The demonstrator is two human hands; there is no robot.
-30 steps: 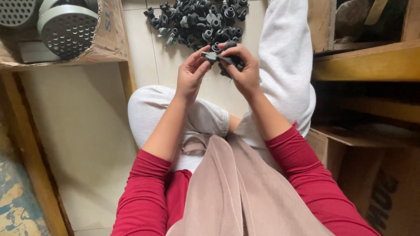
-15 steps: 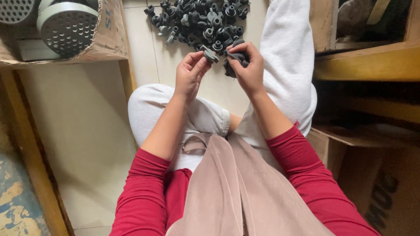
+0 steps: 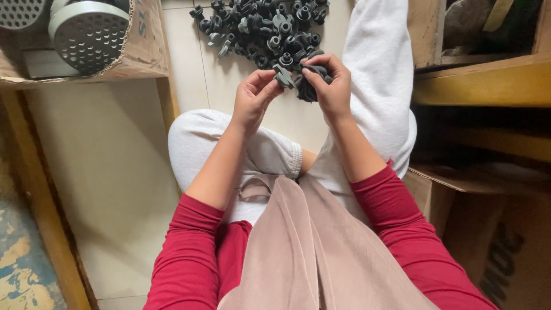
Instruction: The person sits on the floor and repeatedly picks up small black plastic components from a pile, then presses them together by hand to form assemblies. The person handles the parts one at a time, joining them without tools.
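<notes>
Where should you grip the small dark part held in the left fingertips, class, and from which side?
Grip the small dark part by its narrower stem, coming from the left hand side. Its wider head points toward the right hand, which probably needs that end free.

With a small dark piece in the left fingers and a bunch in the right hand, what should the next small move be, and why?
Probably bring the small grey plastic piece across to the dark bunch of parts and join it there. The left hand pinches it at the fingertips, just beside the bunch that the right hand grips, with the loose pile lying beyond.
</notes>
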